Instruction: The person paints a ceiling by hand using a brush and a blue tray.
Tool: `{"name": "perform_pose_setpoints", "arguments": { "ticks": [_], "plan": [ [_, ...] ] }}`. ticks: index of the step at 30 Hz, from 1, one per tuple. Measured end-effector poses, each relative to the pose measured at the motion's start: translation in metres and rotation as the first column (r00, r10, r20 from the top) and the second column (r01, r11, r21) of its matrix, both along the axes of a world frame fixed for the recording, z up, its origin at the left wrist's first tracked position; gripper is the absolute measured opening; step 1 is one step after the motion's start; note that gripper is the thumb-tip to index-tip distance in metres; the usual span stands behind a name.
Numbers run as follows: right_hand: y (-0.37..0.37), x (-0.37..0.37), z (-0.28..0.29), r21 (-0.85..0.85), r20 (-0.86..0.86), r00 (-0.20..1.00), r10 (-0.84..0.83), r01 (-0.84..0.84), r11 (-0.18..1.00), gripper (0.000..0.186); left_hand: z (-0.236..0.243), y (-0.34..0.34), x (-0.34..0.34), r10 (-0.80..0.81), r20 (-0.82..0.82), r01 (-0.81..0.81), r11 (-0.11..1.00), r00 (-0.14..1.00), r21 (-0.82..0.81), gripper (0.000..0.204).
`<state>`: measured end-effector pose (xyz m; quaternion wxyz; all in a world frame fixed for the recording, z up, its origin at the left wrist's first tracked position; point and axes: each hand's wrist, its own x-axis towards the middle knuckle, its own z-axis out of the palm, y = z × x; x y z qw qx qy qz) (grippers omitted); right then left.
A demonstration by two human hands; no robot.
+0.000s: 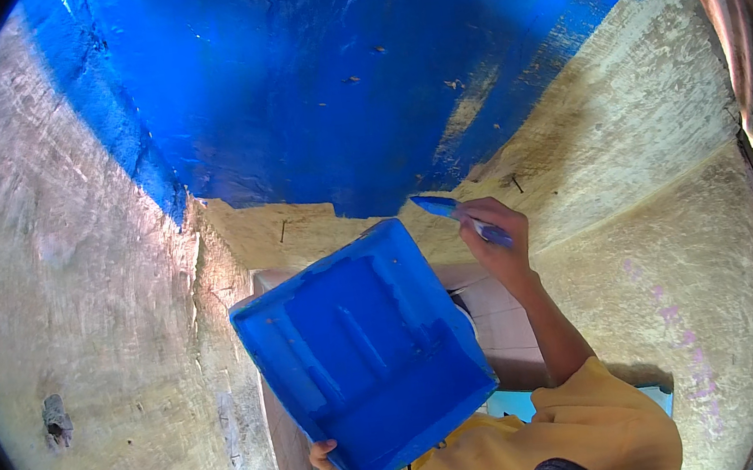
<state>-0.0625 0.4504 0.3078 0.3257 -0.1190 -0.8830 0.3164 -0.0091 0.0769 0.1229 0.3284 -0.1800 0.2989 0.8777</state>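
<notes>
A blue paint tray (366, 343), wet with blue paint, tilts in front of my body. My left hand (324, 459) grips its lower left edge, thumb over the rim, the other fingers hidden beneath. In my right hand (499, 235) is a paintbrush (436, 206), its bristles coated blue and its handle smeared with paint. The brush tip points left, close to the lower edge of the blue painted area (315, 103) on the wall. Whether the bristles touch the wall I cannot tell.
Unpainted, stained wall (77, 297) lies to the left, and more bare wall (643, 130) to the right. Nails (516, 184) stick out below the blue paint. A hole (57, 422) marks the left wall. Corrugated sheeting (735, 36) runs along the right rim.
</notes>
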Motion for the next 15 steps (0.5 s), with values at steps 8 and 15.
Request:
{"name": "perform_pose_setpoints", "arguments": {
  "ticks": [8, 15],
  "plan": [
    [0.006, 0.008, 0.093, 0.394, -0.349, 0.937, 0.02, 0.128, 0.91, 0.014, -0.015, -0.009, 0.006, -0.016, -0.002, 0.016, 1.0, 1.0, 0.002, 0.061],
    [0.004, -0.01, 0.046, 0.531, -0.415, 0.91, -0.023, 0.263, 0.806, 0.018, -0.021, -0.009, 0.004, -0.028, -0.029, 0.028, 0.999, 0.999, -0.023, 0.058]
  ]
}}
